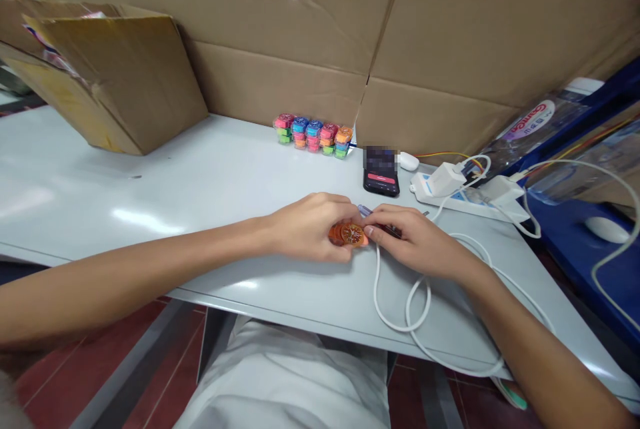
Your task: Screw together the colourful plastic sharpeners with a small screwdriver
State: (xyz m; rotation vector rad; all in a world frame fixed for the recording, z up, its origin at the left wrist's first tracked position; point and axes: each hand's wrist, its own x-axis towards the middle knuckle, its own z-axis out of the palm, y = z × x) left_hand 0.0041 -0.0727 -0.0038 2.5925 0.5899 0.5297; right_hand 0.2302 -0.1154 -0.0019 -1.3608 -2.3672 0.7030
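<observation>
My left hand (pixel 315 226) is wrapped round an orange watch (pixel 353 234) with a round dial, held just above the white table (pixel 240 196). My right hand (pixel 407 239) meets it from the right, its thumb and index finger pinched at the watch's right edge. Beneath the right fingers lies a dark slim object, partly hidden, and a purplish pen-like tip (pixel 366 210) shows beyond them. A white cable (pixel 379 289) runs down from below the right fingertips and loops on the table. Behind the hands stand several stacks of colourful watches (pixel 314 134).
A phone (pixel 381 172) lies behind my right hand, beside a white earbud case (pixel 409 161). A power strip (pixel 470 202) with chargers is at the right, near a plastic bottle (pixel 535 122). An open cardboard box (pixel 145 82) stands at the left, before a cardboard wall (pixel 280 62).
</observation>
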